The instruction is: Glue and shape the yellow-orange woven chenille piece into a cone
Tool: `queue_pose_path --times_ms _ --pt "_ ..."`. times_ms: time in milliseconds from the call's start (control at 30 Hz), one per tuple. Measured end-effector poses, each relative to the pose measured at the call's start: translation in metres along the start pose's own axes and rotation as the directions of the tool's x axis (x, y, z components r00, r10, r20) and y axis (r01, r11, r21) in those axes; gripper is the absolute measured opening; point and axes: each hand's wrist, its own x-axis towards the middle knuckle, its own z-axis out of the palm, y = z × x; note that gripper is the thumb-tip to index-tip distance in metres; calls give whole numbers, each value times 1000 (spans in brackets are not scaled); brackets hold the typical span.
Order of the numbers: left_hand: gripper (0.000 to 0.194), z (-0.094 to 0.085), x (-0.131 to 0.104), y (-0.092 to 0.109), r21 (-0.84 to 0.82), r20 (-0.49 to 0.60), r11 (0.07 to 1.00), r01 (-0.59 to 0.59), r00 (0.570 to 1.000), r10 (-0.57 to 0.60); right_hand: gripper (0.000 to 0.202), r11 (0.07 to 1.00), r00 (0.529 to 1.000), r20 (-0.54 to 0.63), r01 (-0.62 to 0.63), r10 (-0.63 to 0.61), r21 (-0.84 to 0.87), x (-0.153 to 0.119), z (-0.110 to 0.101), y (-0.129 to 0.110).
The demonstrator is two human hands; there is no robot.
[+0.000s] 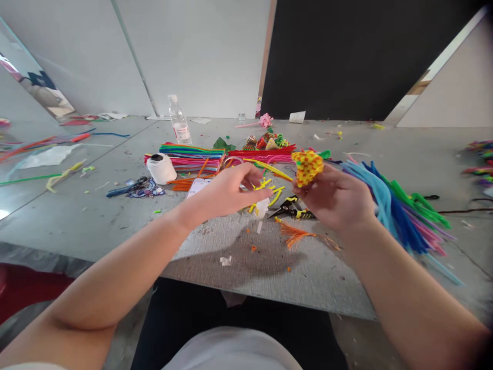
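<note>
- Grey worktop (96, 216), scuffed and littered with small cuttings; pale wall panels and a dark panel stand behind it.
- Right hand (337, 198) raised above the worktop, fingers curled shut around the base of a yellow woven piece with red dots (307, 167). The piece sticks up from the fingertips, at the hand's upper left.
- Left hand (227, 192) held level with the right, just beside it but apart from the woven piece. Fingers loosely curled, thumb and forefinger pinched on a small white bit (262, 208) that hangs below the fingertips; motion blur hides what it is.
- The woven piece sits between the two hands, touching only the right.
- Directly beneath the hands: yellow-handled pliers (295, 209) lying flat, short yellow stem cuttings (269, 192), an orange frayed tuft (296, 235).
- Right of the right hand: a fanned bundle of blue, green and pink pipe cleaners (396, 210) lying on the worktop.
- Behind the left hand: a flat stack of many-coloured pipe cleaners (192, 156), a white tape roll (162, 168) just left of it, a phone (197, 187) partly hidden by the hand.
- Farther back: a clear water bottle (179, 126) upright, a pink flower piece (265, 121), a cluster of small finished pieces (267, 141).
- Far left: a blue-handled tool (125, 188) lying flat.
</note>
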Motion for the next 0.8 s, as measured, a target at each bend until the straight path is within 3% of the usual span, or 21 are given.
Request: queue_pose_path --times_ms 100,200,267,333,433,533,600,633,700,733,800 --pt "52 31 -4 17 -357 -72 931 77 991 -110 20 956 992 74 -115 98 272 -17 18 -15" --pt "42 57 -24 23 -573 -175 814 98 956 -237 13 781 957 185 -289 223 553 -39 34 -23" --pt "33 67 -43 23 -655 -224 752 69 933 -281 18 679 928 252 -372 274 632 -56 44 -22" --pt "32 74 -60 20 -658 -254 749 82 912 -323 22 628 905 304 -424 296 653 -73 52 -18" --pt "29 80 -82 14 -625 -268 775 92 907 -324 26 655 900 330 -435 287 618 -95 59 -7" --pt "25 81 -100 4 -622 -240 774 120 912 -334 22 873 929 298 -324 220 364 -106 47 8" --pt "26 76 -113 -4 -602 -227 783 159 905 -359 14 994 966 234 -106 107 -20 -106 26 20" --pt "25 72 -119 -9 -565 -225 805 180 905 -361 13 969 980 197 33 16 -244 -104 14 27" --pt "24 61 -132 -18 -494 -257 843 212 891 -374 21 800 974 189 208 -121 -563 -100 -10 43" --pt "23 55 -137 -22 -461 -269 859 225 887 -376 25 727 967 220 244 -130 -642 -98 -20 50" --pt "21 43 -146 -30 -394 -252 876 277 885 -392 27 672 958 272 262 -93 -692 -94 -34 62"
